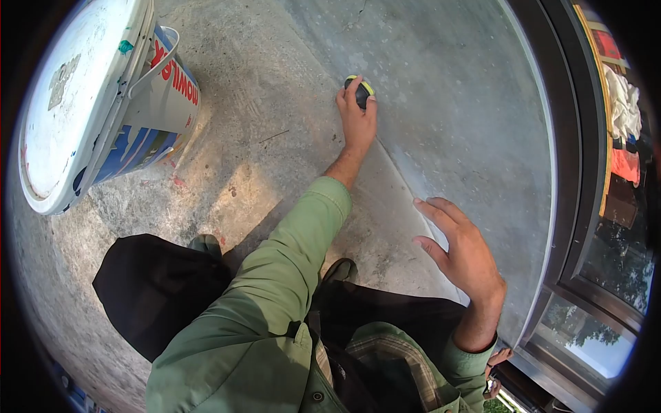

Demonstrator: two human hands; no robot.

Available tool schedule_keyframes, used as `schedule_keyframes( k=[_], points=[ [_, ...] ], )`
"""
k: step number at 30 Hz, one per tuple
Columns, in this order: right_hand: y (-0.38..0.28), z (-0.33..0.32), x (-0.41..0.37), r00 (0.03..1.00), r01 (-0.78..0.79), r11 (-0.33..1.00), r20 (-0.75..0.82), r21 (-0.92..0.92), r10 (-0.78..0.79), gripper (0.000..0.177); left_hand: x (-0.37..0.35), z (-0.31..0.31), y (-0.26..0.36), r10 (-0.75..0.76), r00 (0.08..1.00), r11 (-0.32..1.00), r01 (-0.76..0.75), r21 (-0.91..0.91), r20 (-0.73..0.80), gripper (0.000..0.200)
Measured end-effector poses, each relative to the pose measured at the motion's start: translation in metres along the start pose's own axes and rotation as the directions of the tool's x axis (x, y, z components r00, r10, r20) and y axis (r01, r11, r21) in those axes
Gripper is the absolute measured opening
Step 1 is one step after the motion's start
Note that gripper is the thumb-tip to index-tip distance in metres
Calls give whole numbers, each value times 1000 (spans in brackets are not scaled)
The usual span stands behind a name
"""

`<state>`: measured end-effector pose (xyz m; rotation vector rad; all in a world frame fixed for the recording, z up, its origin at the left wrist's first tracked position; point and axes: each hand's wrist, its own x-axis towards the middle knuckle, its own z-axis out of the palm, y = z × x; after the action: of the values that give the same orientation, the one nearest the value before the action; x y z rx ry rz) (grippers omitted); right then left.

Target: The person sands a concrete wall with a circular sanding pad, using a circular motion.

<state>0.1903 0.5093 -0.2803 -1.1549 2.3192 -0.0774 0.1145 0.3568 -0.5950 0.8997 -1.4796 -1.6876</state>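
My left hand (358,117) is closed over a small black object with a yellow-green edge (362,93), held against the grey surface near its lower edge. What the object is I cannot make out. My right hand (461,248) is open and holds nothing, its fingers spread over the same smooth grey surface (468,117), close to the edge line. Whether its fingertips touch the surface is unclear. Green sleeves cover both arms.
A large white paint bucket (162,103) with a lid stands on the stained concrete floor (255,89) at the upper left. My dark-clothed knees are below. Along the right runs a dark window frame (568,138), with cloths behind the glass.
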Motion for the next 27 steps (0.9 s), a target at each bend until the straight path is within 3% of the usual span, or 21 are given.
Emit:
schedule_keyframes(
  k=[1,5,7,9,12,15,17,19,20,22,25,27],
  points=[
    [0,1,-1,1000,-2,1000,4,-7,2,55,7,-5,1,48,999,997,-49,62,18,56],
    [4,4,-1,1000,-19,1000,6,-9,19,55,-23,9,-17,48,999,998,-48,36,10,57],
    [1,5,2,1000,-14,1000,19,-4,14,55,-61,27,-25,-18,1000,999,17,46,20,57],
    [0,4,4,999,-20,1000,32,-10,20,55,-103,41,-16,-201,975,962,214,-167,91,58],
    [-2,5,11,999,15,1000,37,-3,-15,54,-144,58,-9,-245,967,961,252,-119,67,59],
    [-2,2,15,1000,12,1000,26,-19,-12,55,-124,51,-12,-164,985,983,167,-70,53,58],
    [0,2,14,1000,10,1000,20,-18,-10,55,-78,40,-8,-123,991,989,118,-90,-56,57],
    [0,2,11,1000,4,1000,18,-1,-4,55,-19,21,11,-205,977,940,177,-293,-66,58],
    [1,1,10,1000,14,1000,12,5,-14,55,-1,13,14,-207,977,940,181,-289,-59,58],
    [2,3,9,1000,5,1000,18,9,-6,55,21,1,18,-126,990,990,122,-65,-57,56],
    [5,5,11,1000,-2,1000,29,4,2,56,-9,12,14,-116,991,991,111,-72,-65,56],
    [4,6,11,999,-8,1000,44,-2,8,56,-51,30,6,-210,977,975,206,-82,-47,57]
  ],
)
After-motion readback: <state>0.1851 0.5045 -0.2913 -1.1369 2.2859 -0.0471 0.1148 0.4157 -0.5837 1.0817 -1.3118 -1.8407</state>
